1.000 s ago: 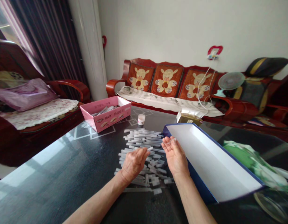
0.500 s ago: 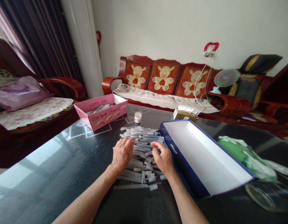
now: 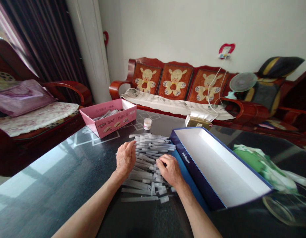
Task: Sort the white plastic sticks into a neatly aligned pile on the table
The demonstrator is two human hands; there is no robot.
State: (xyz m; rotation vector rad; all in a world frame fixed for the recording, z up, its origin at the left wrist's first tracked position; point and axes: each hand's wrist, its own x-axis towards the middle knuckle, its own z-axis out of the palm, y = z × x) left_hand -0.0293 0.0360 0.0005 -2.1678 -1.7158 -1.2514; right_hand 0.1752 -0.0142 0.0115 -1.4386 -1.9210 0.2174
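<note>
Head view, left to right: one pink carton (image 3: pixel 107 123) of clear sticks, one small white jar (image 3: pixel 147 123) behind, then the left hand (image 3: pixel 125 158), fingers curved and touching the edge of a heap of clear plastic sticks (image 3: pixel 149 165), too many to count. The right hand (image 3: pixel 169 170) curls over the heap, fingers nearly closed; neither grip can be told. Beside it lies one long blue-edged box (image 3: pixel 212 168) — all on a glossy black table (image 3: pixel 56 198), a red wooden sofa (image 3: pixel 115 89) beyond.

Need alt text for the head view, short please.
A person's left hand and right hand rest on a loose pile of thin translucent plastic sticks on a dark glossy table. An open blue-and-white box lies to the right; a pink cardboard box holding more sticks sits beyond the pile.
</note>
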